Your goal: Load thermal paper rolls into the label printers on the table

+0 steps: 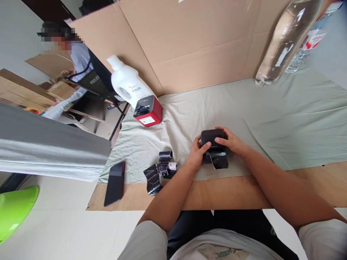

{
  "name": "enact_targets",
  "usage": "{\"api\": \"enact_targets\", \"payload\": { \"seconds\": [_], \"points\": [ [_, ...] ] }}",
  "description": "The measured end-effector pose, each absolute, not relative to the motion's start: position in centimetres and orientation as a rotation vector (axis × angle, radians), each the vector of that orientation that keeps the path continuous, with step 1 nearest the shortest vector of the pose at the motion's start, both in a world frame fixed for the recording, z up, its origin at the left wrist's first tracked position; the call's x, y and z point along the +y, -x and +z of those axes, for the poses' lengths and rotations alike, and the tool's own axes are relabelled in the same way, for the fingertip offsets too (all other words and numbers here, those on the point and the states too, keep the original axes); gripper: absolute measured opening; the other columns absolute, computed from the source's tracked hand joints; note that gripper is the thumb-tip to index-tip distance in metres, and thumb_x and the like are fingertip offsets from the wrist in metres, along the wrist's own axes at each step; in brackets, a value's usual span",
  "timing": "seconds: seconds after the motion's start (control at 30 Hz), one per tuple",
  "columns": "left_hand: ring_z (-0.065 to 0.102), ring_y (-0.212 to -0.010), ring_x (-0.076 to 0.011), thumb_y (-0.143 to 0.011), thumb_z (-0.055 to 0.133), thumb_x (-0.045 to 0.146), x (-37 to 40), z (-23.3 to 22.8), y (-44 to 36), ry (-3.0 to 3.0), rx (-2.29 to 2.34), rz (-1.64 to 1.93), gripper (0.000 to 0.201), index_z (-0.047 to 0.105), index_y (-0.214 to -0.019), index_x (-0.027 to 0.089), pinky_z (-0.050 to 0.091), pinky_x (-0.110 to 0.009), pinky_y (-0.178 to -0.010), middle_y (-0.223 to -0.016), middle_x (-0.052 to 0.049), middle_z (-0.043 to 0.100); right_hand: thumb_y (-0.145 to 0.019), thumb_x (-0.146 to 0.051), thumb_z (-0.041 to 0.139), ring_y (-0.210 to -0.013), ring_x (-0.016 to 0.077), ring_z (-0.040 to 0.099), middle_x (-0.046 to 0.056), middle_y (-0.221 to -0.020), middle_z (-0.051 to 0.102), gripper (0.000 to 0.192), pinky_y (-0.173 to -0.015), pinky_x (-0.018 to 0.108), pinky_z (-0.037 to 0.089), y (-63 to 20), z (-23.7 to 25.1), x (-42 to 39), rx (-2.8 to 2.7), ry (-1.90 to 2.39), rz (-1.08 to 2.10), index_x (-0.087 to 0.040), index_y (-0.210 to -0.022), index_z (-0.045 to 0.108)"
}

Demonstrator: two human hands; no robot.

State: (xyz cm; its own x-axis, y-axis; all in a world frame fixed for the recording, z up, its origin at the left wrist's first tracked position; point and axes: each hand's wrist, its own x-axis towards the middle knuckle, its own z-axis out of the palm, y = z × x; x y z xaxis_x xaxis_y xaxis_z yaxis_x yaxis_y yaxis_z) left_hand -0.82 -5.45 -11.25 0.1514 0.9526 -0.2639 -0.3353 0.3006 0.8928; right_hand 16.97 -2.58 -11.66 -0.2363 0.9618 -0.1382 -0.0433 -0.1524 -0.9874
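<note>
A small black label printer (212, 134) rests on the cloth in front of me, with a glossy black strip (221, 161) hanging from its near side. My left hand (198, 151) grips its left side, the thumb lying on the front. From the right, my right hand (231, 141) wraps round it, thumb on top and fingers over the far edge. To the left of my left forearm lie curled black strips (153, 180) and a small white roll (172, 166).
A red and black box-shaped device (152, 113) stands before a white detergent bottle (131, 83) at the back left. A phone (115, 184) lies near the table's front left corner. Cardboard (200, 47) walls the back; clear bottles (284, 43) stand back right. A person (80, 59) is beyond, at left.
</note>
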Motion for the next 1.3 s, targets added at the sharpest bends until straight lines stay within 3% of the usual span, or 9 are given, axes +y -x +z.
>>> {"api": "enact_targets", "payload": {
  "seconds": [0.17,0.57,0.7,0.87,1.0,1.07,1.17,1.3],
  "points": [
    [0.067,-0.093,-0.0205,-0.06,0.088,0.047,-5.2,-11.3,0.9,-0.767,1.006,1.099,0.077,0.053,-0.123,0.019,0.051,-0.035,-0.086,-0.101,-0.005,0.069,-0.066,-0.053,0.083,-0.115,0.028,0.063,0.012,-0.122,0.067,0.065,-0.103,0.048,0.049,-17.0,-11.9,-2.2,-1.321,1.134,1.561,-0.019,-0.116,0.058],
    [0.069,-0.096,-0.024,-0.06,0.089,0.042,-4.8,-11.3,1.1,-0.702,1.001,1.126,0.072,0.057,-0.12,0.017,0.053,-0.036,-0.086,-0.1,-0.007,0.072,-0.068,-0.058,0.08,-0.112,0.0269,0.065,0.011,-0.119,0.068,0.068,-0.099,0.045,0.052,-16.5,-12.8,-2.1,-1.265,1.133,1.506,-0.02,-0.12,0.058],
    [0.07,-0.095,-0.0248,-0.064,0.083,0.054,-4.3,-11.6,1.4,-0.561,1.014,1.23,0.059,0.061,-0.103,0.015,0.053,-0.038,-0.089,-0.094,-0.007,0.072,-0.077,-0.066,0.068,-0.104,0.0235,0.068,0.008,-0.118,0.07,0.066,-0.085,0.04,0.058,-16.1,-13.0,-2.6,-1.176,1.032,1.677,-0.026,-0.128,0.057],
    [0.069,-0.091,-0.0184,-0.064,0.085,0.051,-3.9,-12.0,1.7,-0.637,1.103,1.346,0.061,0.055,-0.11,0.023,0.054,-0.033,-0.085,-0.1,-0.001,0.07,-0.061,-0.053,0.085,-0.094,0.0233,0.067,0.006,-0.115,0.071,0.07,-0.072,0.036,0.059,-15.1,-12.9,-3.1,-1.203,0.997,1.694,-0.029,-0.122,0.062],
    [0.068,-0.089,-0.0213,-0.073,0.07,0.068,-4.1,-12.5,1.4,-0.763,1.076,1.193,0.068,0.054,-0.12,0.022,0.054,-0.034,-0.075,-0.102,-0.008,0.07,-0.068,-0.051,0.08,-0.092,0.0234,0.068,0.005,-0.107,0.072,0.057,-0.076,0.04,0.059,-16.8,-12.8,-1.3,-1.086,1.044,1.624,-0.028,-0.117,0.065],
    [0.068,-0.086,-0.0211,-0.07,0.075,0.063,-4.4,-12.4,1.4,-0.904,1.118,1.046,0.067,0.057,-0.118,0.019,0.053,-0.031,-0.07,-0.1,-0.01,0.07,-0.068,-0.049,0.08,-0.095,0.0251,0.068,0.007,-0.105,0.072,0.052,-0.078,0.043,0.06,-19.4,-12.4,1.0,-0.998,1.091,1.526,-0.025,-0.112,0.065],
    [0.066,-0.074,-0.0172,-0.069,0.079,0.049,-4.9,-11.9,1.5,-1.156,1.144,0.717,0.05,0.065,-0.106,0.019,0.048,-0.027,-0.062,-0.096,-0.01,0.071,-0.078,-0.042,0.073,-0.097,0.0256,0.068,0.01,-0.103,0.071,0.034,-0.077,0.043,0.061,-25.0,-11.4,5.4,-0.855,1.266,1.286,-0.021,-0.104,0.065],
    [0.058,-0.056,-0.014,-0.078,0.069,0.044,-5.4,-11.1,1.6,-1.459,1.121,0.475,0.03,0.072,-0.098,0.022,0.047,-0.03,-0.06,-0.081,-0.004,0.071,-0.091,-0.03,0.059,-0.097,0.022,0.065,0.013,-0.107,0.066,0.019,-0.067,0.034,0.06,-32.5,-9.7,9.6,-0.692,1.629,0.925,-0.016,-0.103,0.061]
  ]
}}
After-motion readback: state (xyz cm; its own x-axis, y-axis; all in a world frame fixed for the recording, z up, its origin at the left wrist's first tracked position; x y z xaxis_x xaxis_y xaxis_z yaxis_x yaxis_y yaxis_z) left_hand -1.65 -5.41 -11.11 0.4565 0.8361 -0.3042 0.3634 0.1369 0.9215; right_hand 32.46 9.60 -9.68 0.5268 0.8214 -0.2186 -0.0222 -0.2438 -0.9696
